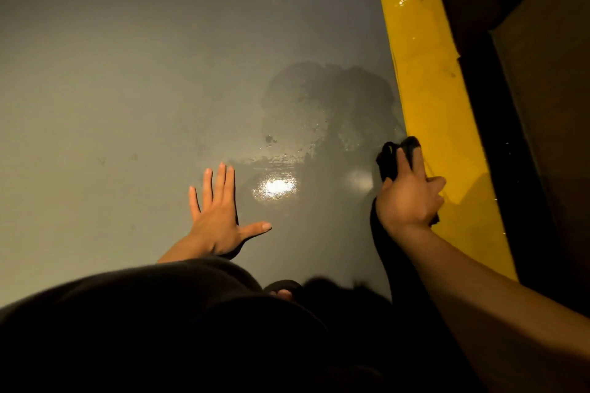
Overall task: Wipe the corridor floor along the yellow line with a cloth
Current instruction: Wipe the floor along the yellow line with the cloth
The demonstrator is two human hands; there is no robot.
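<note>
Right hand: fingers curled round a dark cloth, gripping it at the near edge of the yellow line, where the line meets the grey floor; part of the cloth bunches out ahead of the knuckles, another part hangs below the wrist. Left hand: flat, fingers straight and spread, thumb out to the side, palm pressed on the floor well apart from the cloth. Floor: grey, smooth, with a dark wet patch just beside the yellow line, ahead of the cloth, and a bright light reflection between the two hands. Yellow line: broad band running away up the right side, glossy, with a dark strip along its far edge. Dark clothing fills the lower foreground.
</note>
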